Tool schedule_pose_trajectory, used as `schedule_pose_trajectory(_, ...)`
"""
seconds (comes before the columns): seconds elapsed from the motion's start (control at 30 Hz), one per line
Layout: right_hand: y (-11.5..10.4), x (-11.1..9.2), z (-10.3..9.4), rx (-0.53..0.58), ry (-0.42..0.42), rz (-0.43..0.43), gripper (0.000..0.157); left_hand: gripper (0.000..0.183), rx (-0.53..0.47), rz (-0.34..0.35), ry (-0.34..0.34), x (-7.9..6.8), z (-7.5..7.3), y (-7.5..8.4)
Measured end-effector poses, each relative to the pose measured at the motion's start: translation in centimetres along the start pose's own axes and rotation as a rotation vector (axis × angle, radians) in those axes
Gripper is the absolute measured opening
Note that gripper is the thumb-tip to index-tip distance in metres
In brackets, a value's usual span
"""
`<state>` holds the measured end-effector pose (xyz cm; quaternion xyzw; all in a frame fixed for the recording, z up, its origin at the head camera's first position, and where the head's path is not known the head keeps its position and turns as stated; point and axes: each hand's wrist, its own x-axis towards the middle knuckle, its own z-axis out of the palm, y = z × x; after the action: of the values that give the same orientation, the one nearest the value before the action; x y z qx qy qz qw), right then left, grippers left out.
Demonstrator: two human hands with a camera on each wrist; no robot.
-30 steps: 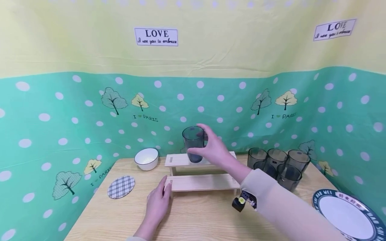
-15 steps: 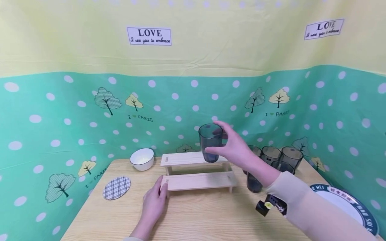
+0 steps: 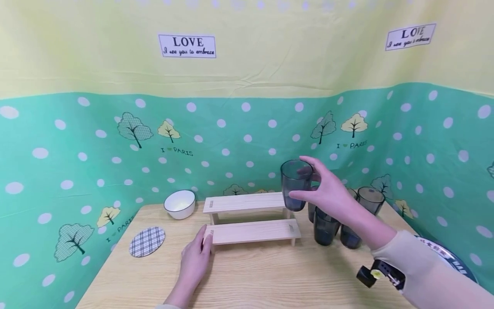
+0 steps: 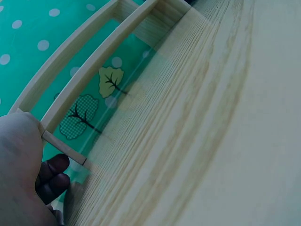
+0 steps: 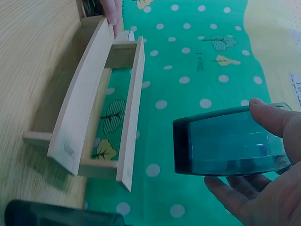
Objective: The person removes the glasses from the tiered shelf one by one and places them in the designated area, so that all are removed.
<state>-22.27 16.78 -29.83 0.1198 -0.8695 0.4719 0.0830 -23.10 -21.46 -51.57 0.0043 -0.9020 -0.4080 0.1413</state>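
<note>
My right hand [image 3: 328, 189] grips a dark tinted drinking glass [image 3: 292, 193], thumb on one side and fingers on the other. It is upright, overlapping the right end of the rack's upper shelf in the head view. The right wrist view shows the glass [image 5: 230, 146] apart from the rack. A two-step pale wooden rack [image 3: 251, 232] stands on the table. My left hand [image 3: 194, 257] holds its lower shelf by the left end. In the left wrist view, curled fingers [image 4: 54, 176] show beside the end of the rack [image 4: 66, 148].
Several similar glasses [image 3: 326, 227] stand right of the rack, partly behind my right arm. A white bowl [image 3: 180, 205] with a dark rim sits left of the rack, near a checked round coaster [image 3: 147, 241]. A blue-rimmed plate [image 3: 457, 262] lies far right, mostly hidden by the sleeve.
My right hand has carried the glass rightward from over the middle of the upper shelf to its right end. My left hand stays at the rack. The head view has shifted slightly.
</note>
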Motion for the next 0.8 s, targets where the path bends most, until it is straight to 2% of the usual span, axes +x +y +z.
schedule_pose_trajectory(0.23, 0.6, -0.7, -1.1, -0.017, 0.014, 0.008, 0.109, 0.059, 0.002, 0.005, 0.002, 0.0, 0.0, -0.1)
schedule_pose_trajectory(0.8, 1.3, -1.7, -1.9, -0.034, 0.026, 0.017, 0.11, 0.061, -0.002, 0.001, -0.025, -0.1, -0.2, 0.0)
